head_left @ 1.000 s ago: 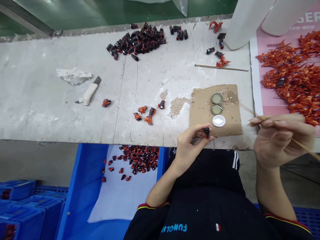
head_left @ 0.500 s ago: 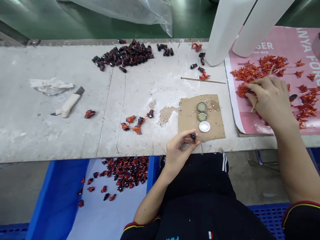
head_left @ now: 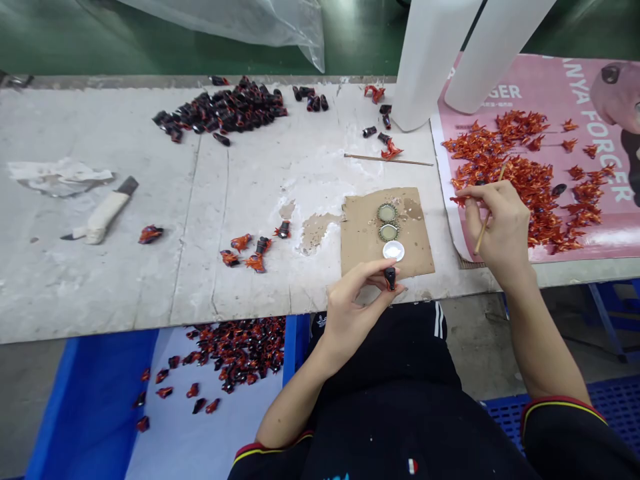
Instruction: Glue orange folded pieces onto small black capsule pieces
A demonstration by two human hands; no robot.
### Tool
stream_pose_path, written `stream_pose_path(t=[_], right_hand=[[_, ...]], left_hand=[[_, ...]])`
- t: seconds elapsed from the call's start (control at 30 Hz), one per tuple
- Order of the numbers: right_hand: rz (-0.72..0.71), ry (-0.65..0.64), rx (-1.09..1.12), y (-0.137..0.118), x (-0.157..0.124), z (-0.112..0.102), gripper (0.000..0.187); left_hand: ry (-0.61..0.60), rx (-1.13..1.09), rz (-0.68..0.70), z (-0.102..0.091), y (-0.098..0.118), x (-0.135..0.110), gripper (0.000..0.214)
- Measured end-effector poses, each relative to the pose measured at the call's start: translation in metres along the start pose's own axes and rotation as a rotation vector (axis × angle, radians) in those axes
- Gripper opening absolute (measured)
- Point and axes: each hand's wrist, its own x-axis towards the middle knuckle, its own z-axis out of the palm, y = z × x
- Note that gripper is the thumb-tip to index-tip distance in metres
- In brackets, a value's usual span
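Observation:
Between thumb and fingertips, my left hand [head_left: 353, 310] pinches a small glossy black piece [head_left: 390, 277] with a reddish lower edge, held at the table's front edge. My right hand [head_left: 503, 230] is closed around a thin wooden stick [head_left: 483, 235], and a small orange bit shows at its thumb and fingertip. Just beyond that hand lies a pile of orange spiky pieces [head_left: 530, 180] on a pink printed sheet [head_left: 545, 83]. Near my left hand, a white cap [head_left: 393, 251] and two bottle caps [head_left: 387, 223] rest on a cardboard square [head_left: 360, 230].
A heap of black pieces [head_left: 225, 110] is at the back. Several joined orange-and-black pieces [head_left: 256, 261] lie left of the cardboard. Farther left is a wrapped blade [head_left: 107, 212]. Two white bottles [head_left: 420, 67] stand behind. Below, a blue bin [head_left: 85, 400] holds more pieces.
My right hand has drawn back from the orange pile toward the sheet's near left edge, still with the stick. My left hand keeps its pinch on the black piece. The view has shifted right.

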Motion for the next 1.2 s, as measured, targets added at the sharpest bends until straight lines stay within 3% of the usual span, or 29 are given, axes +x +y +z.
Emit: stream_pose_path(t=[0.17,0.3,0.43,0.63,0.7,0.87,1.07,1.2], right_hand=[[-0.017,-0.056,-0.175,0.014,-0.014,0.003,0.026],[-0.096,-0.163,-0.127,0.018,-0.022,-0.014,0.028],[-0.066,-0.150,-0.098,0.024,-0.020,-0.031,0.029],[-0.140,-0.206,-0.105,0.023,-0.021,-0.028,0.021],[-0.090,-0.212,-0.150,0.018,-0.026,-0.021,0.020],[0.202,-0.219,-0.121,0.004,-0.033,-0.004,0.016],[0.286,-0.123,-0.074,-0.010,-0.035,-0.001,0.023],[0.300,-0.034,0.063,-0.036,-0.042,-0.009,0.028]], left_hand=[[-0.010,0.019,-0.014,-0.001,-0.001,-0.001,0.029],[0.002,0.027,-0.030,-0.005,-0.001,-0.004,0.030],[0.001,0.042,-0.023,-0.006,0.000,-0.004,0.031],[-0.003,0.044,-0.008,-0.006,-0.001,-0.003,0.031],[-0.006,0.047,-0.014,-0.006,0.000,-0.004,0.030],[0.022,0.081,-0.042,-0.008,0.000,-0.005,0.028],[0.038,0.056,-0.064,-0.006,-0.005,-0.003,0.034],[0.062,0.036,-0.115,-0.001,-0.002,-0.001,0.032]])
